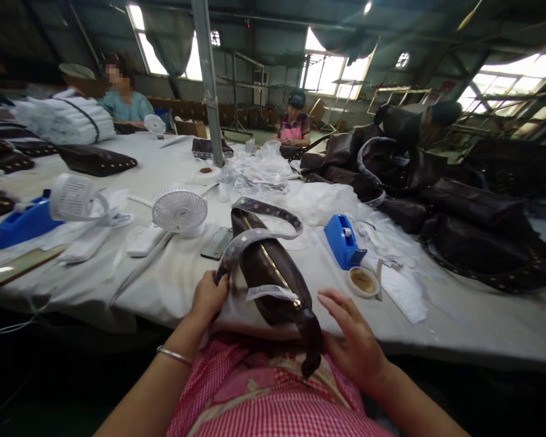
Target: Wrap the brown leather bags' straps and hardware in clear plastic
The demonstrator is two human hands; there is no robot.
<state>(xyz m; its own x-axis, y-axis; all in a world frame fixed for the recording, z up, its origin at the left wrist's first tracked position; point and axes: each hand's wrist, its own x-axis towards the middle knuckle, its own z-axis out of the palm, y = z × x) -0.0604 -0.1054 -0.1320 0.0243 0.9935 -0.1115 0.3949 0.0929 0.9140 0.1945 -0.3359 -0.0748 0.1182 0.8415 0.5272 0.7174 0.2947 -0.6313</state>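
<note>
A dark brown leather bag (267, 267) with a gold zipper lies on the near edge of the white-covered table, its lower end hanging towards my lap. Its studded strap (273, 215), wrapped in clear film, loops over the top. My left hand (210, 296) is closed around the strap at the bag's left side. To the right of the bag, my right hand (352, 334) is open with its fingers apart and nothing in it. A strip of clear film (268, 292) crosses the bag near the zipper pull.
A blue tape dispenser (342, 241) and a tape roll (363, 281) stand to the right. A white fan (180, 210) and a phone (216, 243) are at the left. Dark bags (473, 206) are heaped at the right. Two people sit across the table, near a metal post (208, 85).
</note>
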